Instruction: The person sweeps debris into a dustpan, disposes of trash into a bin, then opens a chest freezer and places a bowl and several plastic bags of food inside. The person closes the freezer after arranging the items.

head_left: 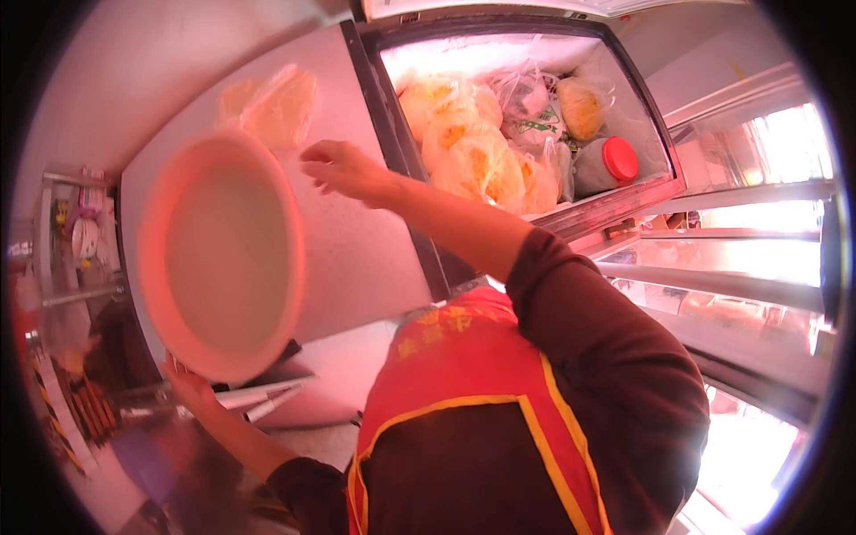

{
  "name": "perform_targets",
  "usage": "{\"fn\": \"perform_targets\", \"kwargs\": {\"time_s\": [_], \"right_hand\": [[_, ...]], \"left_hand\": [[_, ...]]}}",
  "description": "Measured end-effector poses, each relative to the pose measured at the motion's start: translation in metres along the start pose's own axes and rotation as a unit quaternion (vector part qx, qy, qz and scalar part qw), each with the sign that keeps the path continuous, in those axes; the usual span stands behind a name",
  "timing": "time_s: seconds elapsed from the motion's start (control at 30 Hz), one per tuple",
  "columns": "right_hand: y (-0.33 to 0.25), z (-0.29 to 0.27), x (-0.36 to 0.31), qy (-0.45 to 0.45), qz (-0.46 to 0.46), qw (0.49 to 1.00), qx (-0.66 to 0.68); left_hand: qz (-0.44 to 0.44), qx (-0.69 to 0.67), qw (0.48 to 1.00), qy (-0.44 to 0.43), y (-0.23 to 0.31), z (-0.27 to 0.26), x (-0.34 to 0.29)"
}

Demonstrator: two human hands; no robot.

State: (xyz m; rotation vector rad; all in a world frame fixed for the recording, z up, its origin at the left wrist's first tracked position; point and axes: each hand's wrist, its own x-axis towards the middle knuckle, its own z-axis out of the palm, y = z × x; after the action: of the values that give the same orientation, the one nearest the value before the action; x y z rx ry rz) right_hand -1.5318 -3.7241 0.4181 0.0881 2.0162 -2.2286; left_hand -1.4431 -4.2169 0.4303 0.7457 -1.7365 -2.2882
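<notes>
Wearing a red apron (455, 357) edged in yellow, you grasped the near rim of a pink basin (230, 259) with your left hand (189, 388), its fingers partly hidden. The basin tilted over a white surface (357, 267). Your right hand (346, 171), loose and released, hovered near a plastic bag (287, 102). Beyond, an open freezer (615, 207) held yellowish bags (473, 165) and a red-lidded jar (620, 159).

Head-worn fisheye, looking down, near the basin (159, 259)
</notes>
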Motion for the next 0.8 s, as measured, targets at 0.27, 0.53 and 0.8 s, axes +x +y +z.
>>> {"fn": "perform_targets", "kwargs": {"time_s": [0.27,0.53,0.8], "right_hand": [[0.108,-0.264,-0.139,0.200,0.060,0.896,-0.392],[0.171,-0.219,-0.149,0.159,-0.035,0.761,-0.628],[0.149,-0.247,-0.121,0.155,0.189,0.970,-0.005]], "left_hand": [[-0.063,0.120,0.984,0.117,-0.086,0.004,-0.141],[0.122,0.377,0.917,-0.047,-0.151,0.206,-0.214],[0.252,0.424,0.863,-0.107,-0.186,0.242,-0.200]]}}
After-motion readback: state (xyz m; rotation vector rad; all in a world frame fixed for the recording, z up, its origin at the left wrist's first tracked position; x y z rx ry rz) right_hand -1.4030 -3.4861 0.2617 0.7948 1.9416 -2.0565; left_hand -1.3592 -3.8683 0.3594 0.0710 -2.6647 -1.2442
